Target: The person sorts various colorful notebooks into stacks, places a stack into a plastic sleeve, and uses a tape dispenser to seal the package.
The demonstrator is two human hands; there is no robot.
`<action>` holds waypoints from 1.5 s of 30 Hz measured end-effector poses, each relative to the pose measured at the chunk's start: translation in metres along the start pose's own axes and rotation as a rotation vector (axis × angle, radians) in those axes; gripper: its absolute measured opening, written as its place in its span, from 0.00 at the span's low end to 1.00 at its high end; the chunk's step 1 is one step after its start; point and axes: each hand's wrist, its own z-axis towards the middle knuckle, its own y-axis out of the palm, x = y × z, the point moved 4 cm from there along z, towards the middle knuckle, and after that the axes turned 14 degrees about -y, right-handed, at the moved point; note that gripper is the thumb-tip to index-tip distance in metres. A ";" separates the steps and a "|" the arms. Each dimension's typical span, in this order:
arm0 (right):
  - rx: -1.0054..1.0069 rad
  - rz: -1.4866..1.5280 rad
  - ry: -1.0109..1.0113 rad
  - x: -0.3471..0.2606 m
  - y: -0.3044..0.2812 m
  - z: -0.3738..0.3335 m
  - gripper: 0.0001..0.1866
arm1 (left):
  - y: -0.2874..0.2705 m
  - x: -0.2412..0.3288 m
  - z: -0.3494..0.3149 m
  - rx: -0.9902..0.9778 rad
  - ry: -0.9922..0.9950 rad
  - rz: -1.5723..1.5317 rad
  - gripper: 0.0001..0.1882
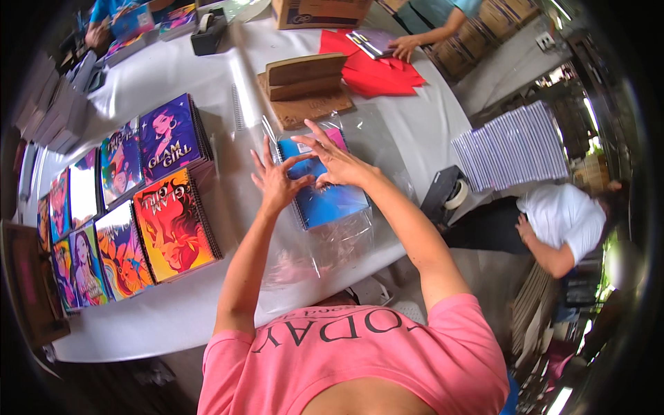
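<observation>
A blue spiral notebook (332, 207) with a pink upper corner lies on clear plastic film (356, 238) in front of me. My left hand (278, 181) is over the notebook's left, spiral-bound edge, its fingers spread. Above the cover, my right hand (335, 160) has its fingers stretched out and apart. The two thumbs are close together over the notebook. Neither hand visibly grips anything; whether the fingertips press on the cover or the film, I cannot tell.
Stacks of colourful spiral notebooks (173, 225) stand at left. Beyond the film is a brown cardboard holder (304, 86), with red sheets (377, 72) behind it. Tape dispensers (446, 195) (207, 34) sit at the right edge and far left. Stacked notebooks (512, 145) and co-workers are nearby.
</observation>
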 end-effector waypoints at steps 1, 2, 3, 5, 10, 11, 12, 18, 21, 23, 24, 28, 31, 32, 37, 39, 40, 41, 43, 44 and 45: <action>0.011 -0.134 -0.020 -0.008 0.005 -0.002 0.58 | -0.013 0.001 -0.004 -0.045 -0.052 0.083 0.24; 0.057 -0.125 -0.022 -0.009 0.012 -0.005 0.59 | -0.007 -0.009 -0.001 -0.021 0.063 0.065 0.24; 0.096 -0.123 -0.024 -0.003 0.019 -0.011 0.60 | -0.005 -0.005 -0.001 -0.082 0.023 0.110 0.25; 0.197 -0.085 0.028 -0.008 0.018 -0.019 0.61 | -0.002 0.001 0.001 -0.205 -0.059 0.208 0.25; 0.383 -0.354 0.067 -0.040 0.025 -0.034 0.53 | -0.013 -0.011 0.012 -0.220 -0.077 0.176 0.33; 0.485 -0.266 0.193 -0.034 0.038 -0.051 0.50 | -0.014 -0.006 0.011 -0.181 -0.016 0.162 0.34; 0.581 -0.182 0.315 -0.024 0.046 -0.069 0.48 | -0.012 0.004 0.007 -0.139 0.044 0.140 0.35; 0.232 -0.175 0.508 -0.029 0.047 -0.061 0.40 | -0.009 0.001 0.007 -0.338 0.063 0.365 0.32; 0.281 -0.136 0.434 -0.044 0.056 -0.076 0.40 | -0.004 -0.006 0.004 -0.373 -0.014 0.302 0.34; 0.333 0.021 0.281 -0.055 0.072 -0.104 0.38 | -0.001 -0.014 0.003 -0.376 -0.061 0.240 0.35; 0.356 0.093 0.201 -0.062 0.075 -0.120 0.37 | 0.001 -0.017 0.005 -0.374 -0.085 0.203 0.35; 1.262 -0.006 0.736 -0.052 0.026 -0.244 0.24 | 0.001 -0.021 0.007 -0.398 -0.149 0.166 0.35; 1.393 0.111 1.287 -0.026 -0.002 -0.317 0.28 | 0.005 -0.022 0.008 -0.414 -0.154 0.121 0.32; 1.318 0.234 1.385 -0.013 -0.002 -0.318 0.29 | 0.004 -0.024 0.010 -0.392 -0.163 0.116 0.31; 1.322 0.843 1.393 0.025 0.003 -0.343 0.20 | 0.009 -0.014 0.010 -0.354 -0.261 0.062 0.29; 1.508 0.993 1.258 0.033 0.010 -0.345 0.19 | 0.006 -0.012 0.008 -0.327 -0.272 0.075 0.31; 1.597 1.066 1.185 0.035 0.015 -0.345 0.18 | 0.004 -0.011 0.007 -0.329 -0.270 0.081 0.32; 1.612 1.060 0.978 0.031 0.021 -0.345 0.18 | 0.002 -0.009 0.006 -0.331 -0.267 0.087 0.34; 1.689 1.036 0.733 0.010 0.030 -0.341 0.19 | -0.003 -0.008 0.004 -0.342 -0.268 0.090 0.37; 1.730 1.019 0.617 -0.003 0.032 -0.342 0.20 | -0.001 -0.006 0.002 -0.366 -0.262 0.090 0.39; 1.540 0.985 0.815 -0.007 0.039 -0.345 0.22 | 0.000 -0.005 0.000 -0.389 -0.259 0.094 0.41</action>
